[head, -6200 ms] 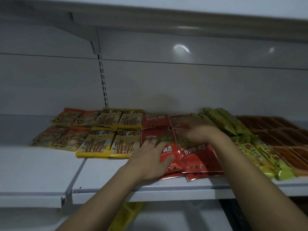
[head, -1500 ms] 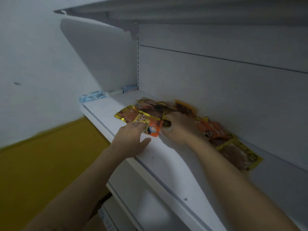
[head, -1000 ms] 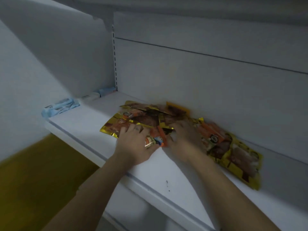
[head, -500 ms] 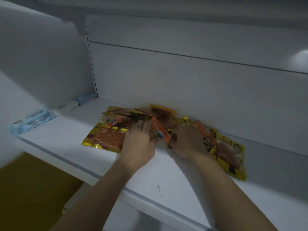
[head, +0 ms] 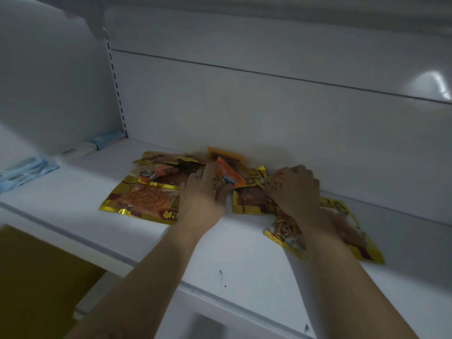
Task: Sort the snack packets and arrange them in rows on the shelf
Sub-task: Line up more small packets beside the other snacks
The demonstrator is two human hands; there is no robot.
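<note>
Evidently mid-sort: the left hand [head: 201, 194] pinches an orange packet [head: 228, 174] over the jumbled pile [head: 144, 199] at the shelf's [head: 244, 255] back edge; the right hand [head: 297, 190] rests on it, grip unclear. Next, like packets need grouping into rows.

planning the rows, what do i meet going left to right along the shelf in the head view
light blue packets → big gold packet with orange strips → left hand → small orange packet → right hand → gold packet at the right end
</note>
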